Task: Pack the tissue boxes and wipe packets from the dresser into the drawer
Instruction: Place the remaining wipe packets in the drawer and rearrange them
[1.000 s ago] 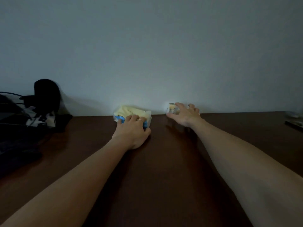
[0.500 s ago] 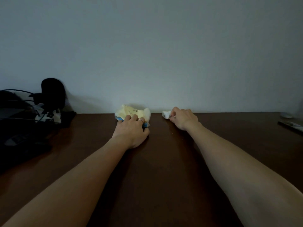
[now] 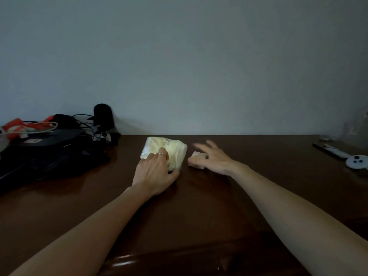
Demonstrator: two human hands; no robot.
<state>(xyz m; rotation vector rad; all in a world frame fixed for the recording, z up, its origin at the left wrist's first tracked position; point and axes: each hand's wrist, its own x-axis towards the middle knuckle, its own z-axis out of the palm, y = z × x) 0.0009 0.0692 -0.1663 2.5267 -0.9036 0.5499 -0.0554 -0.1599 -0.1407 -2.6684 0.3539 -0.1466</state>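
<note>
A pale yellow tissue packet (image 3: pixel 166 149) lies on the dark wooden dresser top (image 3: pixel 199 206), a little out from the wall. My left hand (image 3: pixel 155 172) grips it, fingers over its top and thumb at its near right corner. Just to its right lies a small whitish wipe packet (image 3: pixel 197 161). My right hand (image 3: pixel 215 159) is over that small packet with its fingers spread and blurred; the thumb touches the packet's left end. No drawer is in view.
A black bag (image 3: pixel 45 154) with cables and a red-and-white item fills the left side, with a black rounded object (image 3: pixel 103 118) behind it. A remote (image 3: pixel 331 150) and a white round device (image 3: pixel 356 161) lie at the far right. The dresser's front edge (image 3: pixel 179 257) runs along the bottom.
Both packets have come away from the wall toward me. My right hand, curled on the small packet half a second ago, now has its fingers spread. My left hand still holds the yellow packet.
</note>
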